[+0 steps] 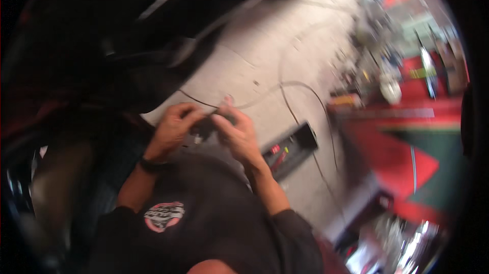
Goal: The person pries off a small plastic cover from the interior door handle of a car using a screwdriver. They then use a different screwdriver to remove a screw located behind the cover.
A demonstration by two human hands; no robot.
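Whole view smeared by motion blur; edges dark. Large black mass far left [127, 34], maybe a vehicle body or seat, cannot tell which. Far right a red bench or cabinet [407, 116] crowded with blurred tools and bottles, none readable as single items.

Small dark part [205, 127] sits between both hands, just above the person's chest; its kind is too blurred to make out. A thin dark wire [285, 88] loops away from the hands across the pale concrete floor [254, 55] toward the right.

Open black tray [290, 149] lies on the floor, just right of the right forearm. Inside it: a few small red-handled pieces, otherwise indistinct.

Left hand [173, 129]: raised in front of the chest, wrist with a dark band [152, 164], fingers curled round the left side of the small dark part. Right hand [237, 131]: fingers bent and closed on the part's right side, one fingertip lifted near the wire. Both forearms rise from the black shirt with a round pink-and-white emblem [164, 216].
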